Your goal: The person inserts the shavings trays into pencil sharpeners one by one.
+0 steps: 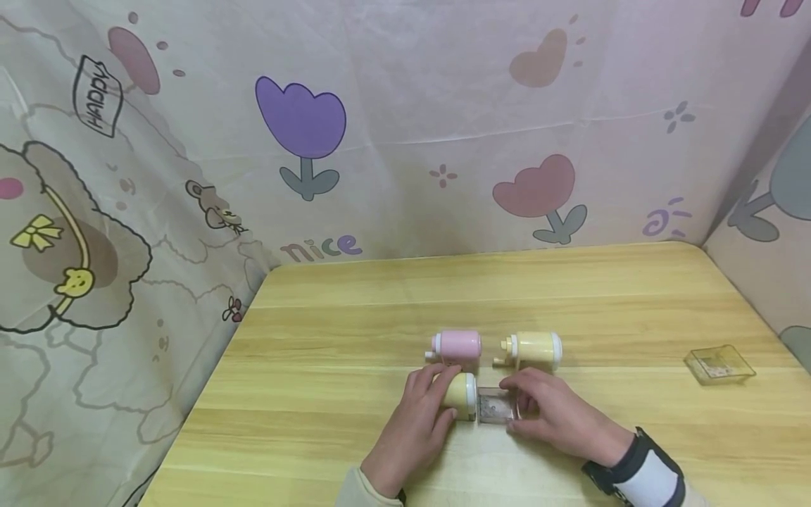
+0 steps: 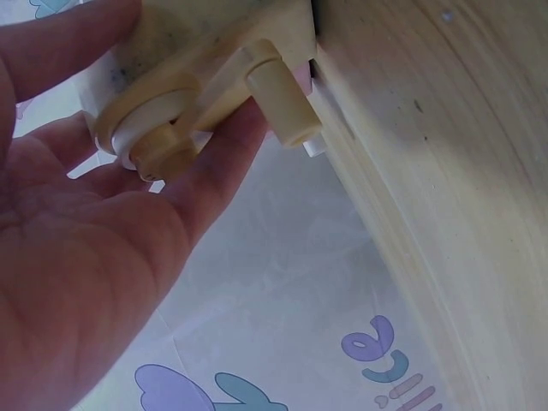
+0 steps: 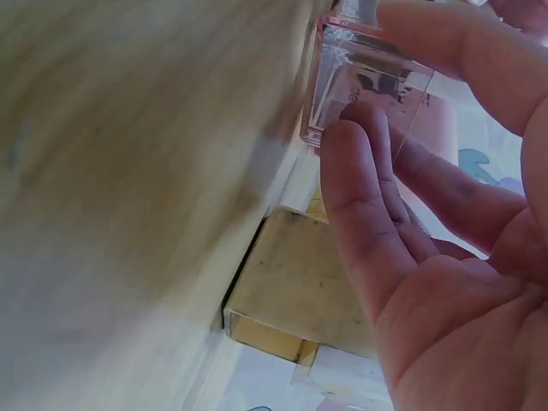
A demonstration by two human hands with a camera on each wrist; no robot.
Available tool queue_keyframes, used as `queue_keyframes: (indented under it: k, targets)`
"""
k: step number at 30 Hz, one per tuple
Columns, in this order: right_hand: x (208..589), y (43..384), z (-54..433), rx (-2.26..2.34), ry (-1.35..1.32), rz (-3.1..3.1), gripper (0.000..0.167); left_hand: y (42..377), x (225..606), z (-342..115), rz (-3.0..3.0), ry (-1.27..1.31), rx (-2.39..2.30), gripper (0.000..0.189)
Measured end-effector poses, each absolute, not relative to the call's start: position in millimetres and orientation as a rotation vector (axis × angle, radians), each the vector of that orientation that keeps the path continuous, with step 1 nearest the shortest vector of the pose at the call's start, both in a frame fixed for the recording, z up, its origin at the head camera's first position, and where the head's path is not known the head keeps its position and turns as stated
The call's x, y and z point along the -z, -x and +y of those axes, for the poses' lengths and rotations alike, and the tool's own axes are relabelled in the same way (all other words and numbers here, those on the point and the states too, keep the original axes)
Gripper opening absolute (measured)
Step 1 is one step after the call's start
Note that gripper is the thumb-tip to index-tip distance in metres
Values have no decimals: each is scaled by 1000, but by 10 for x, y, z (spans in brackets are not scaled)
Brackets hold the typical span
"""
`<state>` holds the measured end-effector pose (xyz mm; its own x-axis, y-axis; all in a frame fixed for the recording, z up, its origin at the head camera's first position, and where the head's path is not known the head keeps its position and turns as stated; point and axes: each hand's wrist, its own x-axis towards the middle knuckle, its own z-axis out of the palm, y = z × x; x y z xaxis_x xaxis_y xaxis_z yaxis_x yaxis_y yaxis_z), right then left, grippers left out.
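Observation:
My left hand [image 1: 415,422] grips a yellow crank-handle pencil sharpener [image 1: 461,396] lying near the middle of the table. In the left wrist view its crank handle [image 2: 282,101] points away from the palm. Fingers and thumb of my right hand [image 1: 560,415] pinch a clear, pink-tinted shavings drawer [image 1: 496,407] by its outer end. That drawer lies in line with the sharpener's white-rimmed end, very close to it; I cannot tell whether they touch. Dark specks show inside the drawer. In the right wrist view the drawer's rim [image 3: 315,86] faces the table side.
Just behind my hands lie a pink pencil sharpener [image 1: 460,343] and a second yellow pencil sharpener [image 1: 537,345]. A clear yellow drawer [image 1: 719,365] with bits in it sits far to the right on the wooden table [image 1: 355,303]. Printed cloth [image 1: 405,141] hangs behind the table.

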<state>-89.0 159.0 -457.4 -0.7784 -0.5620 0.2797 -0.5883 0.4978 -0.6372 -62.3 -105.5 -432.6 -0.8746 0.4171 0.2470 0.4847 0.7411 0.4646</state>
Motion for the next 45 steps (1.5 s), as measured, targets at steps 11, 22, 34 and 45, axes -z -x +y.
queue_keyframes:
  k: [11,22,34,45]
  targets:
    - [4577,882,1587,-1152,-994,-2686,53,639,4308,-1058,-2829,743,842,57]
    - [4563,879,1607,-1144,-965,-2737,56,657,4308,-1092,-2801,771,953,54]
    - [4578,815,1706,-1104,-976,-2706,55,642,4321,-1048,-2822,772,884,57]
    - [4585,778,1877,-1172,-969,-2686,55,631,4319,-1048,-2819,760,851,56]
